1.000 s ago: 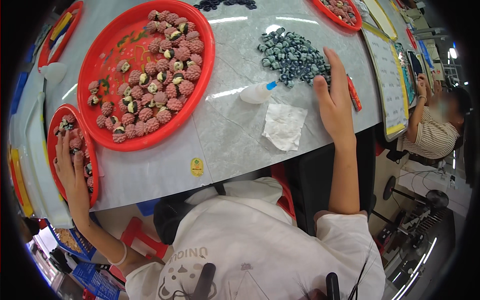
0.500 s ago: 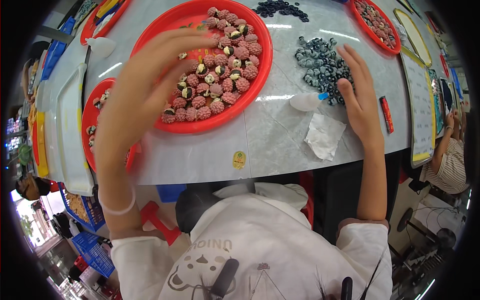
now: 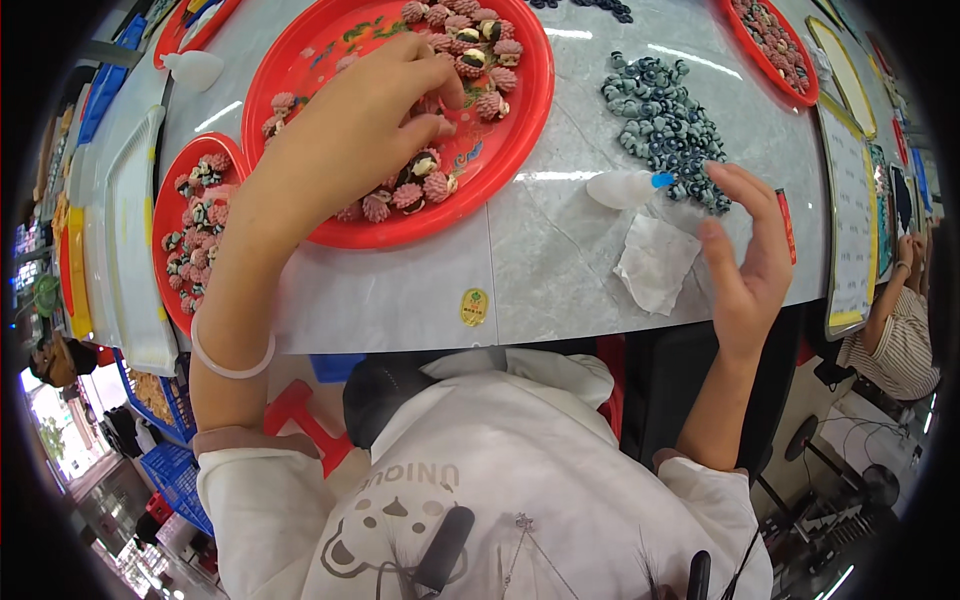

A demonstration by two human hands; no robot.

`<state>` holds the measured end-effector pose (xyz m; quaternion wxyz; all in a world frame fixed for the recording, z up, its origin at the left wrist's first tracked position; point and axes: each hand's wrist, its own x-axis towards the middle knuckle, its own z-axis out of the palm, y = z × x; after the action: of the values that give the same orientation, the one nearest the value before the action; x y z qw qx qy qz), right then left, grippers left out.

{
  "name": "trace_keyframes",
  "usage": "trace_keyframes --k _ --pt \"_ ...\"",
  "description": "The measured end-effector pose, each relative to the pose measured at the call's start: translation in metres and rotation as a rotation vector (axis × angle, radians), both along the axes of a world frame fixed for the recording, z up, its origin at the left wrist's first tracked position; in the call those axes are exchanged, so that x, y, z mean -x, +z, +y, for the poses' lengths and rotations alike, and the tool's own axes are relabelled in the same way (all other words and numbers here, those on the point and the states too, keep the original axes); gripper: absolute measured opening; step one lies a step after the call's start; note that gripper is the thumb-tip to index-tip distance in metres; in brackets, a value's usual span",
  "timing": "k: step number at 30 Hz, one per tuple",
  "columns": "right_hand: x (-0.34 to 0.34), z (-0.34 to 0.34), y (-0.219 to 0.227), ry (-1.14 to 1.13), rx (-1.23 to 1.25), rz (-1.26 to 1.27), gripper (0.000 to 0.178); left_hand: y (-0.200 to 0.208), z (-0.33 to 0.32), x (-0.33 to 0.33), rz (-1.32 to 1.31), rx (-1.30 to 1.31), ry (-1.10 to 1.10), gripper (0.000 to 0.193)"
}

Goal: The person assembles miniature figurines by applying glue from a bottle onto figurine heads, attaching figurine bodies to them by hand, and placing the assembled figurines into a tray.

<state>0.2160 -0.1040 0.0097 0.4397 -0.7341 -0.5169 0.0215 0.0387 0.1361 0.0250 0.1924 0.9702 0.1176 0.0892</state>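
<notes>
My left hand [image 3: 365, 130] reaches into a large round red tray [image 3: 537, 120], loosely curved among small knobbly pink pieces [image 3: 438, 186]. Some of these pieces have cream-and-black parts. The thumb and forefinger are apart, with pink showing between them; the other fingers and whatever lies under the palm are hidden. Above the table's near edge at right, my right hand [image 3: 752, 265] hovers with thumb and fingers apart, holding nothing. It is nearest to a heap of small grey-green and dark pieces [image 3: 665, 125], a white squeeze bottle [image 3: 618, 189] with a blue tip, and a crumpled white paper [image 3: 656, 264].
A smaller red tray [image 3: 166, 225] of similar pieces stands at left, beside a long white tray [image 3: 140, 250]. Another red tray [image 3: 728, 28] is at far right. A red tube [image 3: 786, 226] lies past my right hand, near a yellow-edged board [image 3: 846, 220]. A gold sticker [image 3: 474, 307] marks the near edge.
My left hand has moved down among the pink pieces, which are now spread apart with more tray bottom showing. My right hand has drawn back toward me, away from the grey-green heap.
</notes>
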Motion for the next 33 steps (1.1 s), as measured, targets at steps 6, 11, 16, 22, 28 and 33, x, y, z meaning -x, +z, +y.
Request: trace_keyframes --k 6,11,16,22,28,33 --pt "0.027 0.029 -0.009 0.148 0.140 0.154 0.030 0.026 -0.043 0.025 -0.300 0.761 0.310 0.016" --pt "0.035 0.032 -0.008 0.203 0.041 0.336 0.028 -0.012 -0.089 0.053 -0.654 1.326 0.231 0.025" --pt "0.034 0.013 0.005 0.164 0.005 0.611 0.043 -0.037 -0.107 0.055 -0.814 1.605 0.245 0.034" --pt "0.030 0.006 0.020 0.285 -0.066 0.553 0.042 -0.038 -0.116 0.047 -0.689 1.620 0.288 0.039" --pt "0.034 0.013 0.027 0.329 -0.005 0.454 0.048 -0.040 -0.122 0.044 -0.687 1.565 0.266 0.040" --pt "0.050 0.020 0.030 0.307 -0.119 0.514 0.049 -0.036 -0.126 0.042 -0.665 1.582 0.292 0.041"
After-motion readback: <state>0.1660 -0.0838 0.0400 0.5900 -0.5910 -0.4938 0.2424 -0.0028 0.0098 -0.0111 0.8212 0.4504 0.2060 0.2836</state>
